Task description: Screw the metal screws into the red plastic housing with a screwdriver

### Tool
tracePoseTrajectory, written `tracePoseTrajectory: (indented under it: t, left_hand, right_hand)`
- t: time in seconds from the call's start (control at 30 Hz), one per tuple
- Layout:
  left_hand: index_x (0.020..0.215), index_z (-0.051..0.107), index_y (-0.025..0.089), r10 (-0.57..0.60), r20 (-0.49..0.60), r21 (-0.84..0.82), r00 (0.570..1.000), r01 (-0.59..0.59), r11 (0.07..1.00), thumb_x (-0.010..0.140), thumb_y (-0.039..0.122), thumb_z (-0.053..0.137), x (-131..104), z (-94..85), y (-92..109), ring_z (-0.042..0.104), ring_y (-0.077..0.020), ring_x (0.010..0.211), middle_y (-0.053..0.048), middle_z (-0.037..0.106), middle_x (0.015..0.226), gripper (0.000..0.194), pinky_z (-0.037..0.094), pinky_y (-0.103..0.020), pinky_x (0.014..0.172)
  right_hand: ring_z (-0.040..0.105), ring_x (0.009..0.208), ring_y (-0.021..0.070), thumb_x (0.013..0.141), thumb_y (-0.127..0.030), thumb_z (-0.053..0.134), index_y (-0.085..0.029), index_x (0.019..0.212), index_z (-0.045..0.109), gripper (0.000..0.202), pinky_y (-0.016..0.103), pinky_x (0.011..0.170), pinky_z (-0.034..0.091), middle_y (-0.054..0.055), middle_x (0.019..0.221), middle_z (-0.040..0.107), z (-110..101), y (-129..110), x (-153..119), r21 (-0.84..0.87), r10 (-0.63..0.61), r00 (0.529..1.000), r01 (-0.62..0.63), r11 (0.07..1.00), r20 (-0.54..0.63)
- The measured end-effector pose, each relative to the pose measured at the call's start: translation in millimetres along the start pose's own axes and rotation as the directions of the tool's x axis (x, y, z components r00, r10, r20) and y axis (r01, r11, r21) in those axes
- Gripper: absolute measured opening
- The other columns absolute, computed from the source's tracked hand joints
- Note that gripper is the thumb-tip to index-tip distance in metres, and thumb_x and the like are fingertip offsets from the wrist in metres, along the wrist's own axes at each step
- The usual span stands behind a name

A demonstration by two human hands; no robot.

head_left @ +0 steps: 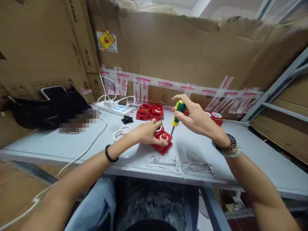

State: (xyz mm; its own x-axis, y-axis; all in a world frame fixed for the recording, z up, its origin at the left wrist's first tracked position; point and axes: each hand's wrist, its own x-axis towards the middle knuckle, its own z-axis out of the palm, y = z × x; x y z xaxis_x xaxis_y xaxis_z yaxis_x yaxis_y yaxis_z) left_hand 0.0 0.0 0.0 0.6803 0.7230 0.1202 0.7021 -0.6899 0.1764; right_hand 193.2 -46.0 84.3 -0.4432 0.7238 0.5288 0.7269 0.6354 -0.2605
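My left hand (pixel 150 133) is closed on a red block-shaped part (pixel 165 144) that rests on the table, its fingers and thumb over the left side. A raised round piece with a white ring tops this part. In my right hand (pixel 192 114) is a screwdriver (pixel 177 113) with a green and yellow handle. Its shaft points down, the tip at the right corner of the red part; whether it sits in a screw I cannot tell. Several small screws (pixel 156 158) and some metal rods (pixel 192 166) lie near the table's front edge.
More red parts (pixel 149 111) stand at the back, others (pixel 217 118) behind my right hand. White rings (pixel 119 134) and a black piece (pixel 127 119) lie left. A power strip (pixel 115 108), a trailing white cable (pixel 90 144) and a black bag (pixel 48 109) are farther left. Cardboard (pixel 168 48) walls the back.
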Motion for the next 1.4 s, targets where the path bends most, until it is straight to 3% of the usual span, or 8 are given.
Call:
tracePoseTrajectory:
  t: [0.23,0.4,0.57,0.77,0.93,1.07,1.23,1.4]
  left_hand:
    - [0.116,0.045,0.018,-0.005,0.01,-0.004,1.0,0.005,1.0,0.068,0.081,0.045,0,-1.5,0,0.06,-0.0259,0.084,-0.012,0.051,0.113,0.079,0.042,-0.033,0.071]
    - [0.12,0.042,0.019,-0.01,0.02,-0.011,1.0,0.011,1.0,0.067,0.081,0.045,0,-2.4,-1,0.061,-0.0263,0.084,-0.011,0.051,0.112,0.082,0.041,-0.031,0.068]
    - [0.117,0.044,0.019,-0.013,0.024,-0.01,1.0,0.013,1.0,0.068,0.08,0.046,0,-3.8,0,0.061,-0.0246,0.081,-0.01,0.052,0.11,0.078,0.041,-0.031,0.067]
    - [0.119,0.043,0.018,-0.016,0.017,-0.012,1.0,0.016,1.0,0.068,0.081,0.046,0,-2.4,0,0.061,-0.0259,0.082,-0.011,0.051,0.11,0.081,0.042,-0.032,0.067]
    - [0.118,0.044,0.019,-0.011,0.021,-0.013,1.0,0.011,1.0,0.068,0.08,0.046,-1,-3.2,0,0.061,-0.0248,0.082,-0.011,0.051,0.111,0.079,0.042,-0.032,0.069]
    - [0.119,0.043,0.018,-0.004,0.013,-0.013,1.0,0.005,1.0,0.068,0.079,0.047,-1,-2.2,-1,0.06,-0.0259,0.084,-0.012,0.05,0.114,0.079,0.043,-0.033,0.072]
    - [0.12,0.043,0.019,0.002,0.009,-0.019,1.0,-0.001,1.0,0.068,0.08,0.047,-1,-0.5,-2,0.06,-0.026,0.084,-0.012,0.05,0.114,0.08,0.043,-0.033,0.071]
    - [0.12,0.043,0.018,-0.009,0.023,-0.029,1.0,0.01,1.0,0.067,0.081,0.047,-1,-2.0,-2,0.06,-0.027,0.086,-0.012,0.05,0.113,0.082,0.043,-0.033,0.071]
  right_hand:
    - [0.049,0.057,0.013,0.079,-0.035,0.059,-0.02,0.097,0.055,0.024,0.027,0.057,0.036,0.0,0.068,0.057,3,3,2,-0.291,0.066,0.982,-0.117,0.95,-0.179]
    - [0.053,0.063,0.0126,0.076,-0.03,0.062,-0.021,0.108,0.047,0.037,0.025,0.059,0.04,0.0,0.079,0.06,-5,5,0,-0.054,0.009,0.999,-0.007,0.999,0.041]
    - [0.05,0.056,0.0138,0.076,-0.041,0.065,-0.02,0.093,0.05,0.031,0.028,0.056,0.038,0.0,0.067,0.057,-1,4,0,-0.239,0.082,0.986,-0.115,0.964,-0.145]
    - [0.052,0.063,0.0125,0.078,-0.031,0.064,-0.021,0.1,0.047,0.029,0.026,0.059,0.042,0.0,0.079,0.06,-3,5,-1,0.042,-0.004,1.0,0.003,0.999,0.024]
    - [0.049,0.056,0.0132,0.076,-0.038,0.066,-0.02,0.09,0.051,0.026,0.028,0.055,0.038,-0.001,0.065,0.055,6,3,-2,-0.142,0.078,0.982,-0.104,0.984,-0.172]
    - [0.053,0.066,0.0113,0.083,-0.027,0.057,-0.022,0.115,0.046,0.034,0.025,0.06,0.043,0.001,0.086,0.06,13,2,-5,0.112,-0.039,0.995,0.049,0.993,-0.089]
    - [0.048,0.059,0.0095,0.08,-0.025,0.059,-0.02,0.1,0.051,0.023,0.025,0.059,0.042,-0.003,0.071,0.054,10,4,-5,0.064,-0.039,0.993,0.047,0.997,-0.115]
    - [0.057,0.076,0.013,0.078,-0.019,0.058,-0.023,0.117,0.041,0.043,0.027,0.069,0.048,0.002,0.093,0.06,-9,6,-5,0.187,-0.061,0.988,0.034,0.982,0.139]
